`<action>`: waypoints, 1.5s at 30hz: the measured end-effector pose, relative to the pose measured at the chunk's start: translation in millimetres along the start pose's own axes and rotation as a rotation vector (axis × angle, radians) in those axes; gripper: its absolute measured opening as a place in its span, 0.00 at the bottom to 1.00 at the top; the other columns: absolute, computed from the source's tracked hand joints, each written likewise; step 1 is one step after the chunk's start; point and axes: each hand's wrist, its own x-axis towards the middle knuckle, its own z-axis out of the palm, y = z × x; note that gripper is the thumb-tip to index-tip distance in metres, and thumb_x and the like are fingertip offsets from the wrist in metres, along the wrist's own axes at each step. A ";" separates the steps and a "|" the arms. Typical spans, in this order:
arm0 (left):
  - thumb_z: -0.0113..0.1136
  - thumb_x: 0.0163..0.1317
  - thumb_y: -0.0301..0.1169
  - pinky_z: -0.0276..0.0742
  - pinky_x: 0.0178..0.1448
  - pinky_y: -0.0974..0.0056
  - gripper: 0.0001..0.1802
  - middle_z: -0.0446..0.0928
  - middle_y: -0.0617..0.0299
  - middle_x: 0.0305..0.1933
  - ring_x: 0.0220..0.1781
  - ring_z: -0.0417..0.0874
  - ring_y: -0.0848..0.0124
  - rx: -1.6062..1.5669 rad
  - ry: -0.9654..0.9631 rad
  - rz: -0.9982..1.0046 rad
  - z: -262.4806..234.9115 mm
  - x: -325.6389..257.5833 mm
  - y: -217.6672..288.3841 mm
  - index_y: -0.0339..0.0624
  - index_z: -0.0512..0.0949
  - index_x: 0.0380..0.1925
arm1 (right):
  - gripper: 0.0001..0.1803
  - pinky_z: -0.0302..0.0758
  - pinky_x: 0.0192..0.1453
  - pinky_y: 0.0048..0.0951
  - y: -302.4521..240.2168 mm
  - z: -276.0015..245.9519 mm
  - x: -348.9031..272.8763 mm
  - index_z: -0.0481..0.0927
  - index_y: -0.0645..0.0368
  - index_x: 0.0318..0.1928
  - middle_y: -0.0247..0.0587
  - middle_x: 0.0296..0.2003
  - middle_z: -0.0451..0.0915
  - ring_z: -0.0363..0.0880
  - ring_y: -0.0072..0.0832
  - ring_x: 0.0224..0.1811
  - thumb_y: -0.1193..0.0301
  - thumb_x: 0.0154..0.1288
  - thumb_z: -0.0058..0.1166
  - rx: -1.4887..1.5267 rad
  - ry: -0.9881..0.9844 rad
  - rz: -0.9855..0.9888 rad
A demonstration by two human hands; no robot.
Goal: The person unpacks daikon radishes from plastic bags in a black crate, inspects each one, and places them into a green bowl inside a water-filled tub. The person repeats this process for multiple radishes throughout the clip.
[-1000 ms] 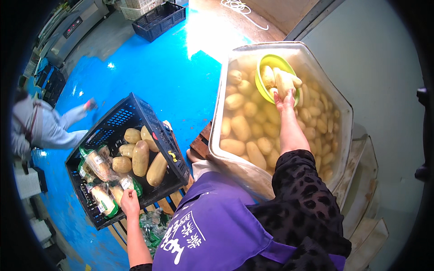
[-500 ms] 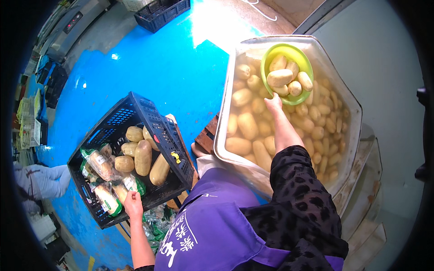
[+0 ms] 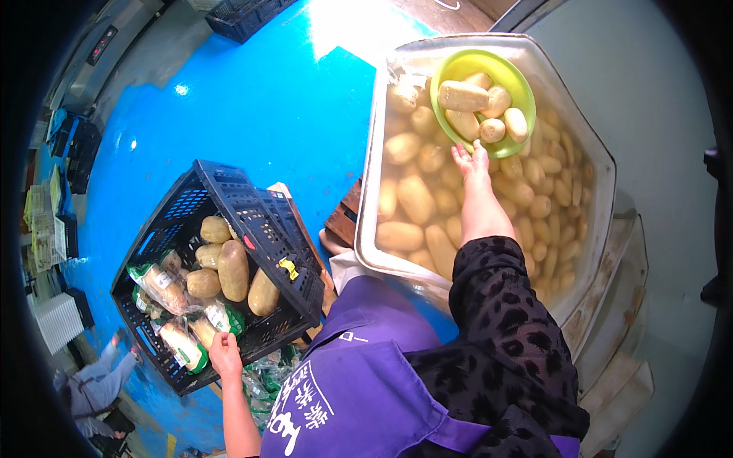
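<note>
A lime-green bowl [image 3: 527, 84] holding several pale oblong root vegetables, which look like lotus root, sits in the murky water of a large white-rimmed tub [image 3: 369, 175]. My right hand [image 3: 473, 159] is at the bowl's near rim, fingers spread and touching or almost touching it. More of the vegetables [image 3: 416, 200] lie under the water. To the left, a black plastic crate [image 3: 294, 256] holds loose vegetables [image 3: 234, 271] and several bagged ones [image 3: 183, 343]. My left hand [image 3: 225, 356] is closed over the crate's near rim, beside the bags; its fingertips are partly hidden.
Plastic-wrapped packs [image 3: 267, 389] lie below the crate, by my apron. Another black crate [image 3: 244, 19] stands farther off on the blue floor [image 3: 252, 114]. A person [image 3: 95, 382] is at the lower left. A grey wall [image 3: 649, 114] rises right of the tub.
My right fingers have loosened and spread at the bowl's rim, and the vegetables in the bowl have shifted. A splash appears at the tub's far-left corner. The person at left has changed position.
</note>
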 end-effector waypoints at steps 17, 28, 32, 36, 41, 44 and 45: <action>0.62 0.66 0.35 0.75 0.32 0.62 0.10 0.79 0.61 0.23 0.23 0.80 0.71 0.017 0.001 -0.015 -1.1 -6.1 9.6 0.39 0.79 0.34 | 0.22 0.81 0.53 0.54 -12.5 -12.9 -3.1 0.66 0.59 0.62 0.51 0.51 0.76 0.80 0.46 0.46 0.80 0.69 0.51 -0.063 0.036 -0.110; 0.62 0.66 0.35 0.73 0.31 0.62 0.10 0.79 0.62 0.22 0.22 0.79 0.71 0.059 0.014 0.017 1.9 -0.9 5.0 0.39 0.79 0.33 | 0.15 0.87 0.37 0.40 -38.2 -214.1 -96.7 0.71 0.62 0.55 0.49 0.49 0.77 0.82 0.41 0.42 0.80 0.69 0.49 -0.446 -0.004 0.028; 0.62 0.66 0.34 0.72 0.30 0.63 0.10 0.78 0.62 0.21 0.21 0.77 0.72 0.034 0.025 0.013 1.2 -3.2 8.0 0.39 0.78 0.32 | 0.19 0.87 0.39 0.42 -29.8 -202.5 -158.4 0.70 0.65 0.60 0.50 0.52 0.78 0.83 0.44 0.46 0.79 0.70 0.49 -0.481 -0.027 0.036; 0.62 0.66 0.35 0.72 0.31 0.62 0.10 0.78 0.62 0.22 0.23 0.78 0.71 -0.001 0.010 0.053 4.3 -1.0 -5.4 0.40 0.78 0.32 | 0.20 0.88 0.49 0.44 -34.7 -200.1 -166.2 0.70 0.63 0.62 0.50 0.55 0.78 0.82 0.45 0.51 0.80 0.70 0.50 -0.572 -0.106 0.058; 0.63 0.65 0.39 0.76 0.42 0.57 0.11 0.82 0.58 0.32 0.34 0.83 0.62 0.115 0.033 -0.018 1.8 0.2 0.2 0.43 0.80 0.36 | 0.22 0.87 0.49 0.46 -22.1 -204.3 -158.9 0.69 0.63 0.61 0.52 0.52 0.78 0.83 0.45 0.49 0.81 0.68 0.49 -0.687 -0.070 0.147; 0.63 0.65 0.40 0.77 0.44 0.56 0.11 0.83 0.58 0.33 0.36 0.84 0.60 0.108 0.051 -0.012 2.6 -2.6 3.2 0.45 0.80 0.37 | 0.21 0.86 0.49 0.44 -14.4 -202.2 -153.9 0.70 0.62 0.61 0.50 0.53 0.78 0.82 0.43 0.50 0.80 0.68 0.48 -0.779 -0.019 0.218; 0.63 0.65 0.40 0.78 0.44 0.56 0.11 0.83 0.58 0.34 0.37 0.85 0.60 0.107 0.055 -0.016 2.1 -3.6 6.9 0.45 0.80 0.37 | 0.21 0.85 0.49 0.43 -10.4 -204.0 -152.5 0.70 0.61 0.61 0.50 0.53 0.78 0.81 0.42 0.51 0.80 0.69 0.48 -0.789 -0.008 0.243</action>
